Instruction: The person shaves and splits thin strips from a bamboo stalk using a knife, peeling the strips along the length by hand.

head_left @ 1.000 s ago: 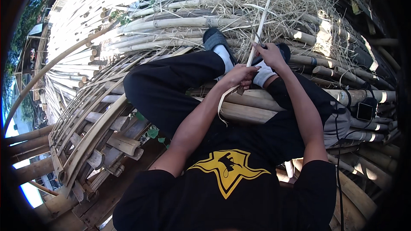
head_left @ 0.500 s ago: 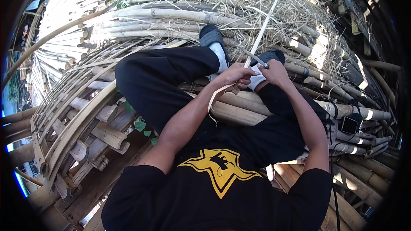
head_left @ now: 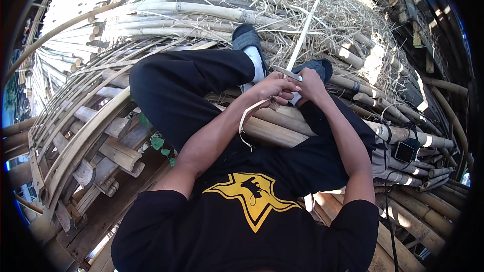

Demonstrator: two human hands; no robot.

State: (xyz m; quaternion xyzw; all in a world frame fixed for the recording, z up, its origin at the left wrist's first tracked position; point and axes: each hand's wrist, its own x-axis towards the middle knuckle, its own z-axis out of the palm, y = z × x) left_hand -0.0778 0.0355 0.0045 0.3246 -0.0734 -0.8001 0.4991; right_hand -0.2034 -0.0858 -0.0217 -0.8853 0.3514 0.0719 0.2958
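Observation:
A long, pale bamboo strip (head_left: 305, 32) runs from the far side down to my hands. My left hand (head_left: 275, 87) is closed on it, and the strip's near end curls out below that hand and hangs over my lap. My right hand (head_left: 311, 85) is closed on a knife (head_left: 287, 73); its handle is hidden in the fingers. The grey blade points left and lies across the strip, just above my left fingers. Both hands nearly touch, between my sandalled feet.
I sit on bamboo poles (head_left: 272, 130). Shavings (head_left: 322, 15) cover the poles ahead. Split bamboo pieces (head_left: 118, 153) are stacked at my left. On the right, a small black device (head_left: 405, 151) is strapped to the poles, with a cable (head_left: 387, 191) running down. A dark sandal (head_left: 317, 66) lies beyond my right hand.
My right hand has drawn slightly nearer to my left, and the blade has turned flatter across the strip, closer to my left fingers. The whole view has shifted a little.

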